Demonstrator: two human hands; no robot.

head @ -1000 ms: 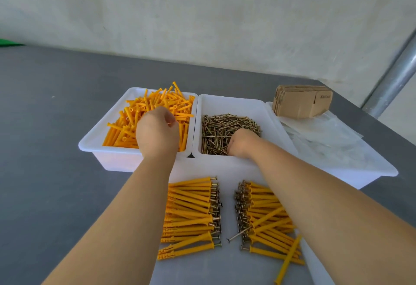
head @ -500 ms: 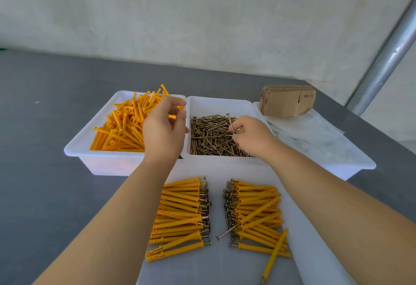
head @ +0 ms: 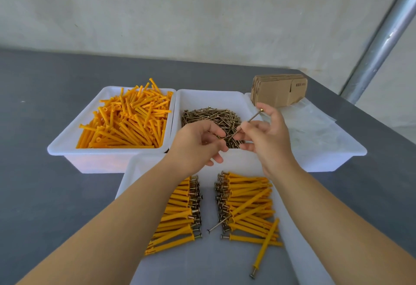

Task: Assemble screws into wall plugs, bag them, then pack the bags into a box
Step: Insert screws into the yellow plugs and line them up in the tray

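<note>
Both hands have lifted out of the bins and met above the screw bin (head: 210, 98). Right hand (head: 267, 136) pinches a screw (head: 247, 122), tip aimed at the left hand (head: 198, 143), whose curled fingers hide any plug. Assembly step; next, the tip must enter a plug's mouth.

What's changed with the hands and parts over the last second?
Both hands came up out of the bins and met above the screw bin. The right hand now pinches a single screw, its tip reaching the left hand; whether that hand holds a wall plug is hidden. Bins, assembled plugs and flat cardboard boxes stayed put.
</note>
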